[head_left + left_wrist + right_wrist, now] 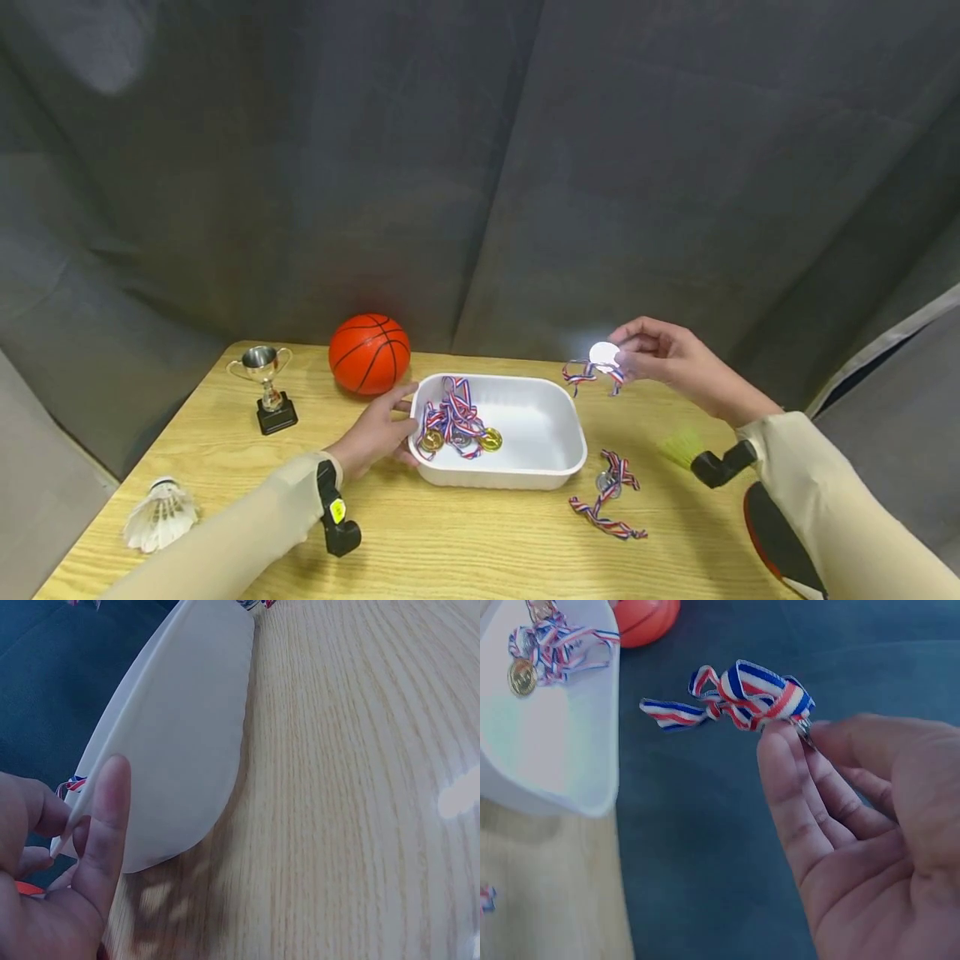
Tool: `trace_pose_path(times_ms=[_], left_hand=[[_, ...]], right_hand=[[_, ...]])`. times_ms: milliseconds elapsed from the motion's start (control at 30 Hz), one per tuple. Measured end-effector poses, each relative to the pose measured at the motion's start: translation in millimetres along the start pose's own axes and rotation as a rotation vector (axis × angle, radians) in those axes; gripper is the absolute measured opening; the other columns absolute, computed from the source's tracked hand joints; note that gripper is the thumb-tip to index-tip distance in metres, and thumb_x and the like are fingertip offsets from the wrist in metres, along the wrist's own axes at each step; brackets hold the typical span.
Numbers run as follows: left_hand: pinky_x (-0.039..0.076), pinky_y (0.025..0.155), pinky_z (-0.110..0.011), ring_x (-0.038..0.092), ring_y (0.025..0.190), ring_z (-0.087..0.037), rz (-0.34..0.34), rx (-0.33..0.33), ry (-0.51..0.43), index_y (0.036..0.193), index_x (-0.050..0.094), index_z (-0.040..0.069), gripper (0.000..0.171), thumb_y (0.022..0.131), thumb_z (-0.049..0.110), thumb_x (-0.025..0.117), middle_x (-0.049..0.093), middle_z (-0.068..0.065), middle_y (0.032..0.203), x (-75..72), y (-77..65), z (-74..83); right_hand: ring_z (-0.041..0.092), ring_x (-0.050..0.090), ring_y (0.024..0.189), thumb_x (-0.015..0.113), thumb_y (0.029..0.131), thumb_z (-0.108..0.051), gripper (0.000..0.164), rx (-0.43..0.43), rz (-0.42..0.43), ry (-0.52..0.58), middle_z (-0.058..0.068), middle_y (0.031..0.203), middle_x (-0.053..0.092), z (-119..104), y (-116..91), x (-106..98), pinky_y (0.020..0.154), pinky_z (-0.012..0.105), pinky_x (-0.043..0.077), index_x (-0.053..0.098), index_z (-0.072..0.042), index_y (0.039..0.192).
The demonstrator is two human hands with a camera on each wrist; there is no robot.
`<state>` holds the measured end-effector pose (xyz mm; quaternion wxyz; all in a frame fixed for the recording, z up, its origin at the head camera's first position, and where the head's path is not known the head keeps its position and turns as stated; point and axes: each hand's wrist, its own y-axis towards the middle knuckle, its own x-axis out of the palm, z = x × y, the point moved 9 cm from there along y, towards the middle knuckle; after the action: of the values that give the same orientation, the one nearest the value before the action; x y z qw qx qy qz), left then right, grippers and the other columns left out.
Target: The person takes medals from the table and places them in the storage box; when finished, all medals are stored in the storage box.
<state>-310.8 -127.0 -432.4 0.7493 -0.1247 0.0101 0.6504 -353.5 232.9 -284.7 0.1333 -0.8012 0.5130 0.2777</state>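
My left hand (375, 432) grips the left end of a white plastic tub (498, 477), with the thumb outside the wall and the fingers at its rim. Inside the tub's left part lie several medals (491, 439) with red, white and blue ribbons. Beyond the tub's right end, my right hand (667, 358) pinches a medal (604, 356) above the table; glare whites out its face in the head view. Its knotted ribbon (765, 694) dangles off the fingertips in the right wrist view. Below it, silver medals with ribbons (607, 525) lie on the table by the tub.
Behind the tub's left end sits an orange basketball (369, 354). A small trophy cup (268, 387) and a white shuttlecock (159, 515) stand to the left. Near my right forearm are a yellow-green shuttlecock (681, 448) and a dark paddle (780, 533). Grey cloth (480, 167) hangs behind.
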Motion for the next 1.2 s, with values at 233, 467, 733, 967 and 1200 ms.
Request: trace_pose_path(times_ms=[233, 467, 733, 967, 1200], left_hand=[[0.07, 0.06, -0.041, 0.068, 0.076, -0.027, -0.005, 0.011, 0.0, 0.165, 0.029, 0.007, 0.071, 0.099, -0.006, 0.051, 0.042, -0.032, 0.148, 1.7, 1.0, -4.0], [0.07, 0.061, -0.042, 0.069, 0.078, -0.028, 0.01, -0.002, 0.001, 0.165, 0.03, 0.01, 0.071, 0.099, -0.005, 0.052, 0.043, -0.03, 0.148, 0.2, 2.0, -7.2], [0.07, 0.059, -0.04, 0.069, 0.08, -0.031, 0.019, 0.008, -0.011, 0.165, 0.03, 0.008, 0.071, 0.099, -0.007, 0.051, 0.042, -0.032, 0.149, -1.4, 1.1, -6.8], [0.07, 0.058, -0.038, 0.07, 0.08, -0.03, 0.02, 0.009, -0.022, 0.165, 0.03, 0.009, 0.072, 0.098, -0.007, 0.051, 0.045, -0.031, 0.149, 0.1, 4.3, -6.7], [0.071, 0.063, -0.044, 0.07, 0.083, -0.032, 0.028, 0.002, -0.014, 0.165, 0.03, 0.008, 0.072, 0.098, -0.008, 0.051, 0.045, -0.031, 0.148, -1.2, 4.5, -4.6]], right_hand=[[0.013, 0.072, 0.09, 0.064, 0.101, -0.005, 0.032, 0.054, -0.049, 0.063, 0.014, 0.106, 0.071, 18, 34, 42, 0.085, 0.027, 0.07, 0.056, 0.007, 0.13], [0.014, 0.072, 0.086, 0.063, 0.1, 0.001, 0.027, 0.06, -0.159, 0.069, 0.019, 0.102, 0.072, 31, 61, 94, 0.086, 0.038, 0.071, 0.058, 0.011, 0.124], [0.02, 0.071, 0.079, 0.061, 0.097, 0.007, 0.019, 0.094, -0.247, -0.089, 0.02, 0.09, 0.072, 44, 78, 133, 0.081, 0.044, 0.071, 0.062, 0.011, 0.115], [0.024, 0.072, 0.07, 0.064, 0.095, 0.006, 0.009, 0.109, -0.301, -0.29, 0.016, 0.082, 0.073, 59, 80, 153, 0.07, 0.041, 0.068, 0.066, 0.003, 0.103], [0.017, 0.068, 0.066, 0.065, 0.092, 0.008, 0.008, 0.083, -0.33, -0.377, 0.015, 0.08, 0.072, 59, 81, 169, 0.058, 0.02, 0.057, 0.066, 0.002, 0.098]])
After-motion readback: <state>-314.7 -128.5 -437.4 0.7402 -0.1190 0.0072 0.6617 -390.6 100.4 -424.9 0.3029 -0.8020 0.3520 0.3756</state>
